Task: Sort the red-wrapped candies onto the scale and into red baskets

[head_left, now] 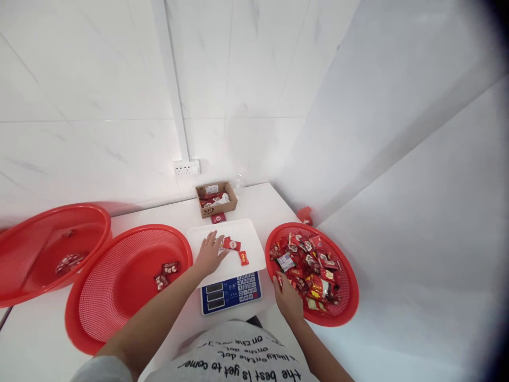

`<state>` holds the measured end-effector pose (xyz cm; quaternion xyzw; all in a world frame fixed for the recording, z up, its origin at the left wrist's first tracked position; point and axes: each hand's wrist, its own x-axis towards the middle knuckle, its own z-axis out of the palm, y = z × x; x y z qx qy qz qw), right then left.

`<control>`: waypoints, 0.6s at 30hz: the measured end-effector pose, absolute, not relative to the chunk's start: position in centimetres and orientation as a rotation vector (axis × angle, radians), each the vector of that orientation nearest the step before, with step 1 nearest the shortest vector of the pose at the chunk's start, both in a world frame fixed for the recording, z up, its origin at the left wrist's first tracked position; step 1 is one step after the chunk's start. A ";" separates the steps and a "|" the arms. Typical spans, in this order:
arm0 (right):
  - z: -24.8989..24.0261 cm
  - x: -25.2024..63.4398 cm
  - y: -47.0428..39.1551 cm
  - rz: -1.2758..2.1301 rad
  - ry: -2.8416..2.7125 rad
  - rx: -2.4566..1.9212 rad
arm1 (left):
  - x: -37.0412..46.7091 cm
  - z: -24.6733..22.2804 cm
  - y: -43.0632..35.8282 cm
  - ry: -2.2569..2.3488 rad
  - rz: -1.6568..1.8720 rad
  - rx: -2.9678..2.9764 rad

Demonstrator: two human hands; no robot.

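My left hand (211, 254) is over the white weighing tray (207, 277) of a digital scale, its fingers spread. By its fingertips lie small red packets (233, 243), and another red packet (244, 258) rests a little to the right on the tray. My right hand (287, 297) is at the near left rim of a red plastic basket (350, 286), fingers curled round a small red packet (280, 281) that is partly hidden. Inside that basket is a heap of mixed red packets (310, 260). The scale's blue keypad panel (231, 293) faces me.
Left of the scale stands a red mesh basket (95, 297) with a few dark red packets (170, 267). Farther left is another red basket (91, 212). Behind the scale, a cardboard box (217, 207) holds packets, with a red packet (218, 218) in front. A wall socket (186, 167) is above.
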<state>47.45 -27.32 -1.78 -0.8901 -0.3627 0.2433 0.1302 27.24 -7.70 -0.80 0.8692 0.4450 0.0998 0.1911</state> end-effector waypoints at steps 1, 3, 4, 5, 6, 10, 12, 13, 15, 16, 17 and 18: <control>-1.8 47.5 -27.3 0.703 -1.052 -2.581 | 28.5 -1.0 -7.6 1.276 0.226 2.415; -1.9 47.5 -27.3 0.695 -1.050 -2.573 | 30.7 -1.4 -7.6 1.346 0.114 2.361; -1.9 47.5 -27.3 0.696 -1.047 -2.572 | 31.7 -1.6 -7.7 1.364 0.066 2.350; -2.0 47.6 -27.3 0.700 -1.044 -2.571 | 32.5 -1.8 -7.9 1.364 0.027 2.353; -2.0 47.6 -27.3 0.704 -1.041 -2.569 | 33.3 -2.0 -8.3 1.346 -0.001 2.374; -2.0 47.8 -27.3 0.714 -1.055 -2.554 | 34.6 -2.9 -10.1 1.198 -0.010 2.536; -2.0 47.8 -27.3 0.716 -1.072 -2.546 | 34.5 -3.2 -10.7 1.134 0.041 2.616; -2.0 47.8 -27.3 0.715 -1.075 -2.546 | 34.3 -3.2 -10.9 1.109 0.077 2.647; -2.0 47.8 -27.3 0.719 -1.070 -2.553 | 34.0 -3.1 -10.8 1.060 0.160 2.691; -1.9 47.8 -27.3 0.720 -1.064 -2.557 | 33.8 -3.0 -10.6 1.030 0.196 2.706; -1.9 47.8 -27.2 0.719 -1.061 -2.559 | 33.7 -2.9 -10.4 1.004 0.220 2.716; -1.9 47.8 -27.2 0.719 -1.062 -2.557 | 33.7 -2.8 -10.1 0.980 0.221 2.721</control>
